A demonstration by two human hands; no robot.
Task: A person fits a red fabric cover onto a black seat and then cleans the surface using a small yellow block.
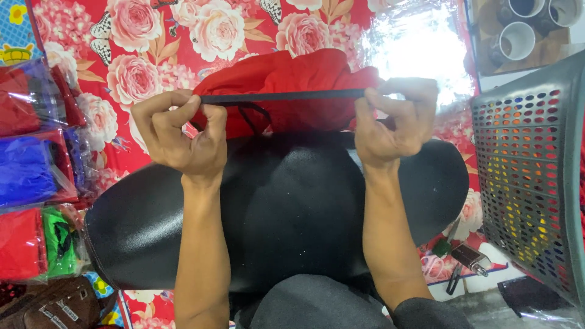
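Big black cushion (292, 207) fills the near middle, red cloth (292, 79) bunched at its far edge. Left hand (180, 137) and right hand (393, 122) pinch a black strap (283, 95), stretched taut between them over the cloth.

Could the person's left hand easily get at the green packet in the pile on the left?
Probably yes, once it lets go: the left hand is pinching the black strap, but nothing stands between it and the green packet, which lies uncovered beside the black cushion.

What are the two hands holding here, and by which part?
A black strap on a red cloth, stretched taut: left hand pinches its left end, right hand its right end.
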